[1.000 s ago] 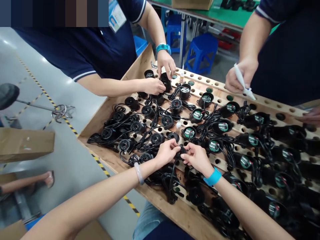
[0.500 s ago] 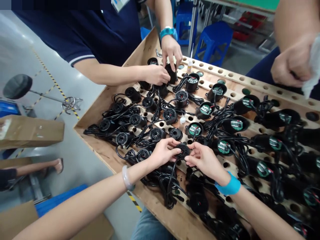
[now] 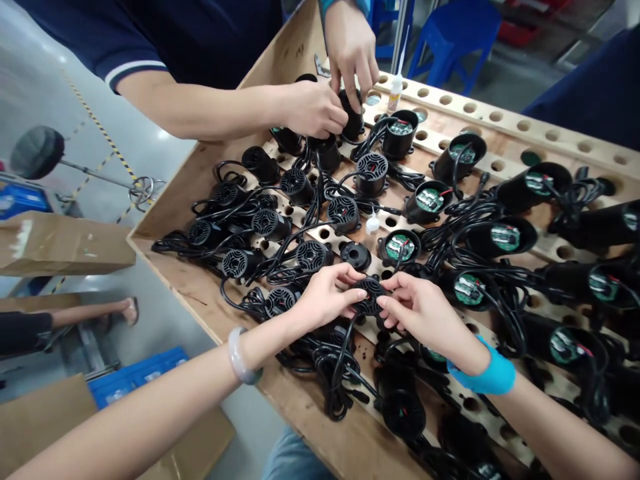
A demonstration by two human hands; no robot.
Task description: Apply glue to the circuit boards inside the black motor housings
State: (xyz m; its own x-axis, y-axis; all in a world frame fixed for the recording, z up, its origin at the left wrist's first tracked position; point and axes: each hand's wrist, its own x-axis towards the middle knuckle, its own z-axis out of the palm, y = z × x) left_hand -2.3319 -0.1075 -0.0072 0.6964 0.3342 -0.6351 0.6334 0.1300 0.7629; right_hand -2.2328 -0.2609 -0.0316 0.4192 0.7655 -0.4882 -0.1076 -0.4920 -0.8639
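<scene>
While the scene is taken from largest item to smallest, it is catalogued as follows.

Large shallow plywood tray with rows of drilled round holes [image 3: 210,293]: set across the view and loaded with the units below.

Black cylindrical plastic pump housings with trailing black power cords [image 3: 515,190]: laid in rows on the tray; green circuit boards are seen in the open ends at the right, grilled caps on those at the left.

Co-worker's two hands [image 3: 320,110]: closed around another black housing at the tray's far edge, kept apart from the wearer's own.

Left hand [image 3: 325,297]: thumb and fingertips are pinched on the left rim of the cap listed last.

Right hand [image 3: 425,313]: fingertips are pinched on the right rim of the same cap; a blue wristband is worn.

Small white plastic dropper bottle [image 3: 372,223]: stood among the housings, just beyond a loose round black cap [image 3: 355,255].

Round black slotted grille cap [image 3: 370,295]: held between both hands near the tray's front edge, over a housing mostly hidden beneath it.

Step judged in hand: the cap is being seated on its housing. Even pressure around the rim, with slots aligned, is judged to be called for next.
</scene>
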